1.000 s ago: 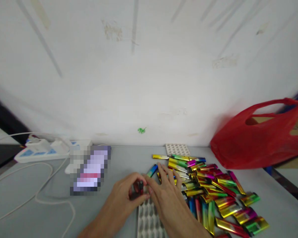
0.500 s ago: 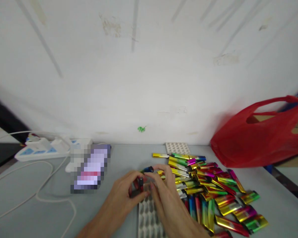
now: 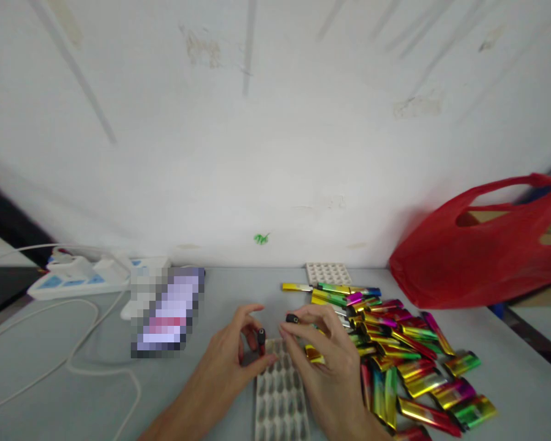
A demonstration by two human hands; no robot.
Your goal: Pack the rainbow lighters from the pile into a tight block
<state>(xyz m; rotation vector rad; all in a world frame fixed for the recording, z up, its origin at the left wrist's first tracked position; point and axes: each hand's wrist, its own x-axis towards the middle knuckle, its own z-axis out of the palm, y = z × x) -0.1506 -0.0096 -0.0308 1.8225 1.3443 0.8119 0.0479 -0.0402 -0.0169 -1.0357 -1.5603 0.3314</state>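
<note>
My left hand [image 3: 239, 346] is at the far left corner of a pale tray [image 3: 282, 392] with rows of oval hollows. Its thumb and curled fingers close around an upright lighter [image 3: 261, 336] with a black end and a reddish body, while the index finger sticks out. The lighter's lower part is hidden, so whether it touches the tray cannot be made out. Just right of it, above the tray's far edge, my right hand [image 3: 328, 352] pinches another lighter [image 3: 292, 318], its black end pointing left.
A heap of shiny, multicoloured lighters [image 3: 408, 349] spreads to the right. Behind it, a second perforated tray [image 3: 328, 274] is near the wall. A red plastic bag [image 3: 468, 263] is at the back right. On the left are a phone [image 3: 172, 312], a power strip [image 3: 82, 275] and loose white cables [image 3: 92, 318].
My right hand has moved right, away from my left hand, and its lighter now shows its black end. My left index finger has lifted and straightened; the upright lighter has stayed in place.
</note>
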